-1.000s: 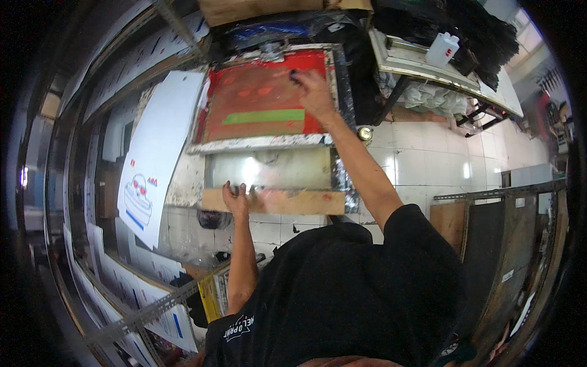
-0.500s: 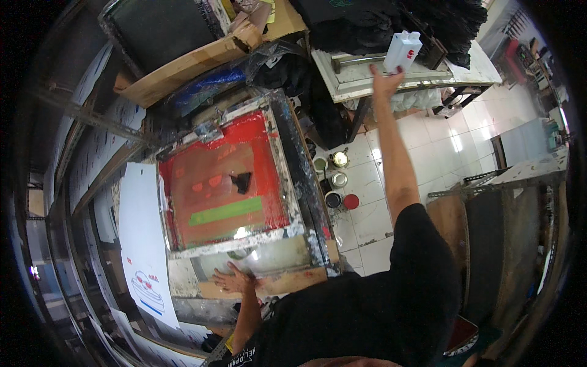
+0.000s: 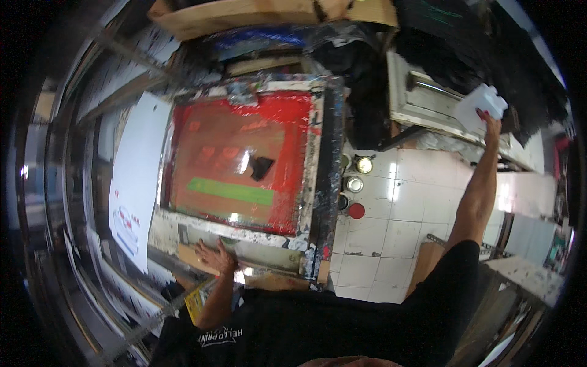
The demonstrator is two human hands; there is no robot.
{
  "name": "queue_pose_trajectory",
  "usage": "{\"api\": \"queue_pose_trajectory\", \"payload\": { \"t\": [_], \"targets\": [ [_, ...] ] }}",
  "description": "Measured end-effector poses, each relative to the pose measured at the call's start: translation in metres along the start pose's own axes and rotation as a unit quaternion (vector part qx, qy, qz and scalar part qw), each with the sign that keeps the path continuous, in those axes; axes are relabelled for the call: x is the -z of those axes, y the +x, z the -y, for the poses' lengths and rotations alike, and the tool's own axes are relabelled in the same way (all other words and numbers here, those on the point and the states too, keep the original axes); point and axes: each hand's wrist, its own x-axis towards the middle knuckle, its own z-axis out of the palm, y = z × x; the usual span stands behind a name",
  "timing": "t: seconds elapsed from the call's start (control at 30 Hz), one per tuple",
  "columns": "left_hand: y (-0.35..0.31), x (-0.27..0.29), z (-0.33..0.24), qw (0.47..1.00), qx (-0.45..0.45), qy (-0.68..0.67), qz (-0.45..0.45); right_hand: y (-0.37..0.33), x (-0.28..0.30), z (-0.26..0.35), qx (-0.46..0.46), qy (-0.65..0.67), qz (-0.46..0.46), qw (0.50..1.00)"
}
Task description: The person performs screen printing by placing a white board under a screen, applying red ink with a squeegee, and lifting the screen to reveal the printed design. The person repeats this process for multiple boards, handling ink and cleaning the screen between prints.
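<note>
My left hand (image 3: pixel 217 257) lies flat with spread fingers on the near edge of the printing table, below the screen frame. This screen printing frame (image 3: pixel 310 171) has a pale, paint-smeared border. Red ink covers much of its mesh, with a green tape strip (image 3: pixel 229 192) and a dark, irregular piece (image 3: pixel 261 167) on top. Far to the right, my stretched-out right hand (image 3: pixel 491 124) is at a white container (image 3: pixel 472 105) on a pale bench, its fingers closed about the near side. Blur and the hand hide part of that grip.
Several ink cans, one with a red lid (image 3: pixel 356 211), stand on the tiled floor right of the table. Dark cloth (image 3: pixel 449 43) is heaped on the pale bench (image 3: pixel 400 92). A white printed sheet (image 3: pixel 137 177) and metal racks flank the left side.
My right hand has gone from open beside the white container to closed on it. The view has turned, shifting the bench rightward. My left hand stays at the table's near edge.
</note>
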Motion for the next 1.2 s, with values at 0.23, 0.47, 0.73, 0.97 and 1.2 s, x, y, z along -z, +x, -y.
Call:
{"api": "queue_pose_trajectory", "payload": {
  "t": [0.23,0.47,0.73,0.97,1.2],
  "targets": [
    [0.001,0.013,-0.017,1.000,-0.004,-0.023,0.006,-0.088,-0.042,0.072,0.124,-0.008,-0.087,0.988],
    [-0.003,0.014,-0.008,1.000,0.020,-0.009,0.020,-0.238,-0.140,0.207,0.338,-0.206,0.085,0.914],
    [0.003,0.023,-0.007,1.000,0.013,-0.018,0.008,-0.371,-0.234,0.328,0.469,-0.307,0.313,0.766],
    [0.028,0.027,0.023,0.989,-0.005,-0.147,-0.006,-0.419,-0.292,0.345,0.505,-0.403,0.333,0.687],
    [0.147,0.018,0.110,0.983,0.075,-0.154,-0.058,-0.453,-0.294,0.367,0.513,-0.445,0.287,0.676]
  ]
}}
